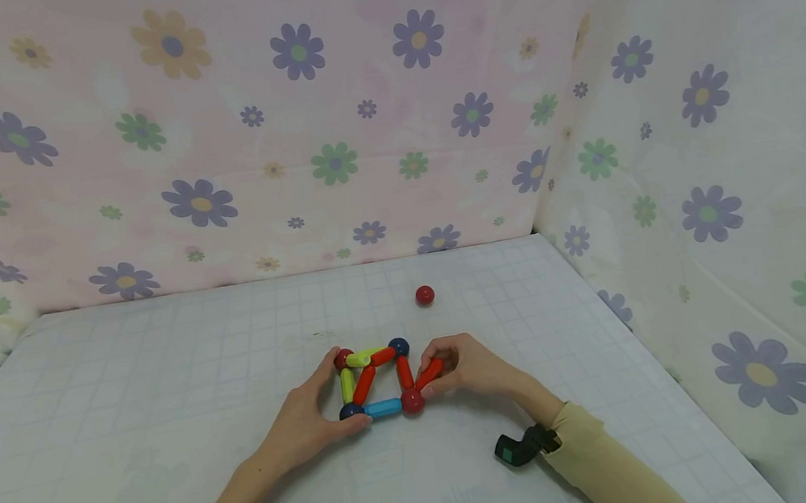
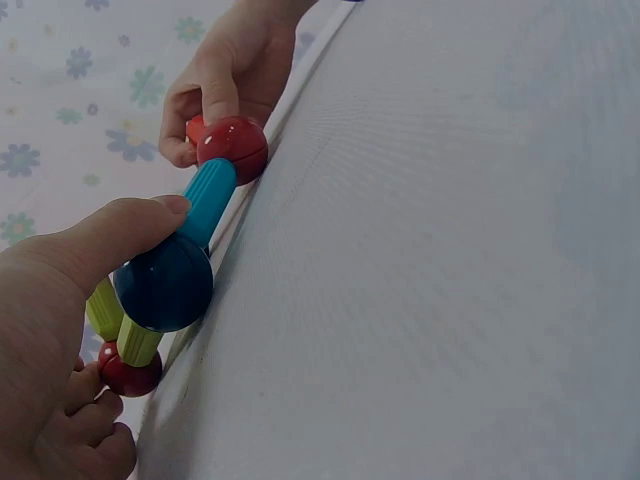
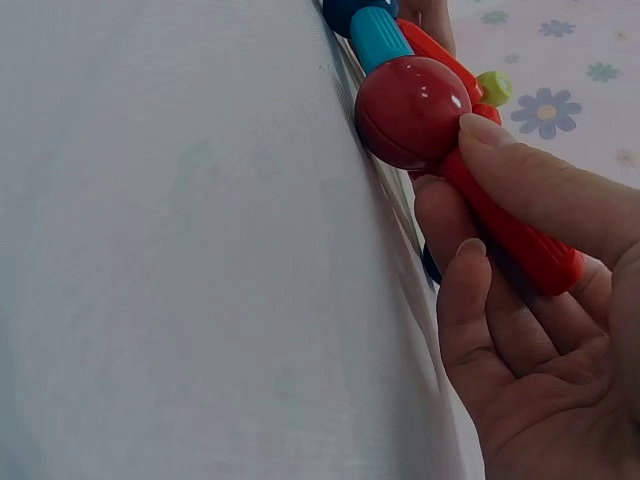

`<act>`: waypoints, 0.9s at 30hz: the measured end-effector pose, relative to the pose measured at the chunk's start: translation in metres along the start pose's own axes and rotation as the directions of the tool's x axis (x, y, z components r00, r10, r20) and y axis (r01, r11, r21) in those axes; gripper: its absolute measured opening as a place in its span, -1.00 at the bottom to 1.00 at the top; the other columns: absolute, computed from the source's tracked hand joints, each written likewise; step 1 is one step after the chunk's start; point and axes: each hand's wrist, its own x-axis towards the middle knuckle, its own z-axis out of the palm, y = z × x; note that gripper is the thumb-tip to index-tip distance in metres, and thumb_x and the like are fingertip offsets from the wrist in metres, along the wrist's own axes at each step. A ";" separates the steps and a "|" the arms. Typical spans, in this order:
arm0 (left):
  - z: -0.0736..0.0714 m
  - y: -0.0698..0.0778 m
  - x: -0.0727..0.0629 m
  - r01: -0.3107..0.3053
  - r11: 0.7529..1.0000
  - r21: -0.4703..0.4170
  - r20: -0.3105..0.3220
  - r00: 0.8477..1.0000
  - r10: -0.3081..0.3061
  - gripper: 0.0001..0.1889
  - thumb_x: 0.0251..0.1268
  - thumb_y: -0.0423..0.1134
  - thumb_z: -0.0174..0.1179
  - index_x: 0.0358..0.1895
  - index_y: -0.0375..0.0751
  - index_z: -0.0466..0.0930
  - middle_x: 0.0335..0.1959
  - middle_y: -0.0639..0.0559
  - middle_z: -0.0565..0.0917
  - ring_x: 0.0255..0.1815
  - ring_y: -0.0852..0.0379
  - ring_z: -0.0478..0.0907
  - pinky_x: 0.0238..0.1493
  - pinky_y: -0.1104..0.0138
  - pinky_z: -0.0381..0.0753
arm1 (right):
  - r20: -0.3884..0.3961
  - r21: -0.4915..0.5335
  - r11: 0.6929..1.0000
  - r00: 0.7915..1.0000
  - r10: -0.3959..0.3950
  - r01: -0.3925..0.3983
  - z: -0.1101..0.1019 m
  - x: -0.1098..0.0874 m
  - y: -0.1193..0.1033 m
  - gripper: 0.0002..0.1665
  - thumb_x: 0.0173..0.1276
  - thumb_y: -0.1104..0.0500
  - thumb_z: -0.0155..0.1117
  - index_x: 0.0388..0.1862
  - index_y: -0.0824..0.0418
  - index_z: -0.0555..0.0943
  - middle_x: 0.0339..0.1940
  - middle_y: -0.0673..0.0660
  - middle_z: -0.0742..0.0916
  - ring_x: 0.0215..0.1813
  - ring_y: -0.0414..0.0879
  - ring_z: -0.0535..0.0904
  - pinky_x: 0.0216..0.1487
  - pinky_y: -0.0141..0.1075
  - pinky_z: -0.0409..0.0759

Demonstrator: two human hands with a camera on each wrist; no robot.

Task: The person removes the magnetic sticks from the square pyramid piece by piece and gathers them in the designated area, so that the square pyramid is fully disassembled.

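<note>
Rods and balls of a toy building set are joined into a flat frame on the table. My left hand [image 1: 301, 425] holds its left side, with the thumb at the near dark blue ball [image 1: 351, 411] and light blue rod [image 1: 383, 408], and fingers at the far-left red ball [image 1: 342, 359]. My right hand [image 1: 478, 370] pinches a red rod [image 3: 520, 230] whose end meets the near-right red ball [image 3: 412, 112]; the thumb tip touches that ball. Another dark blue ball [image 1: 398, 347] forms the far-right corner. Yellow-green rods [image 1: 347, 386] and red rods [image 1: 364, 385] link the corners.
A loose red ball [image 1: 425, 295] lies on the table behind the frame. The table [image 1: 167, 371] has a white, faintly gridded cover. Flowered cloth [image 1: 333, 129] hangs at the back and sides. A black device [image 1: 524, 446] sits at the right wrist.
</note>
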 end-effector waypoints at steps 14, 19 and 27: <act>0.001 -0.001 0.000 0.005 1.000 0.001 -0.001 1.000 -0.005 0.12 0.00 0.23 0.47 0.62 0.10 0.02 0.56 -0.10 0.25 0.56 -0.21 0.19 0.37 -0.23 0.35 | 0.026 0.034 0.999 1.000 0.009 -0.010 0.000 0.000 0.001 -0.68 0.14 0.12 0.57 -0.16 0.08 0.65 -0.28 0.04 0.76 -0.24 -0.05 0.59 -0.26 -0.35 0.53; 0.000 -0.001 0.001 0.006 1.000 -0.002 0.002 1.000 -0.006 0.12 0.00 0.23 0.47 0.62 0.10 0.01 0.56 -0.10 0.24 0.56 -0.22 0.18 0.37 -0.23 0.35 | 0.037 0.055 0.999 0.999 0.001 -0.003 0.000 0.000 0.002 -0.69 0.15 0.16 0.56 -0.16 0.11 0.64 -0.23 0.05 0.78 -0.20 -0.03 0.62 -0.24 -0.35 0.56; 0.000 -0.001 0.000 0.004 1.000 -0.003 -0.003 1.000 -0.004 0.13 -0.01 0.22 0.48 0.62 0.10 0.02 0.56 -0.09 0.24 0.56 -0.21 0.18 0.38 -0.23 0.34 | 0.048 0.075 0.997 0.999 -0.011 0.007 0.000 0.001 0.004 -0.69 0.16 0.20 0.55 -0.15 0.15 0.64 -0.19 0.07 0.78 -0.18 -0.01 0.64 -0.23 -0.36 0.60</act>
